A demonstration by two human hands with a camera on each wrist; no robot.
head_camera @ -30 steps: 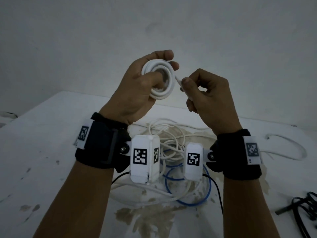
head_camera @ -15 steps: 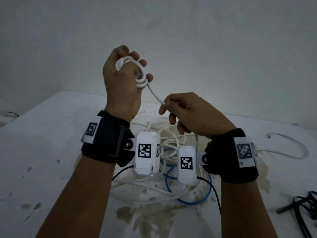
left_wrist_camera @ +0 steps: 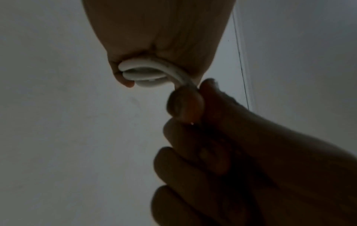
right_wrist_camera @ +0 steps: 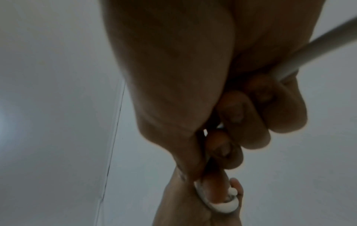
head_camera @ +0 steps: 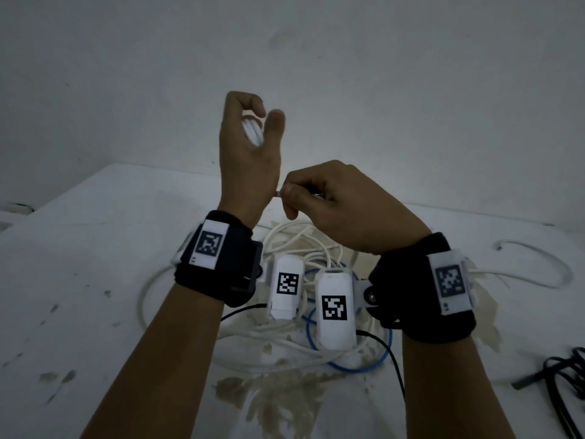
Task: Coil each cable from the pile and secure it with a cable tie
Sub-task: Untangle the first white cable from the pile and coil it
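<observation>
My left hand is raised above the table and grips a small white coiled cable, its loops showing between curled fingers and thumb; the same coiled cable shows edge-on in the left wrist view. My right hand sits just below and right of it, thumb and forefinger pinching the cable's free strand. In the right wrist view the strand runs out past the palm, and the coiled cable sits below in the left hand. The pile of white and blue cables lies on the table beneath both wrists.
A stained white table stands against a plain wall. A loose white cable loop lies at the right. Black cables lie at the right front edge. A thin black wire runs from the pile toward me.
My left hand has turned the coil from face-on to edge-on and shifted left. My right hand has dropped lower and moved left, still pinching the strand close under the left hand.
</observation>
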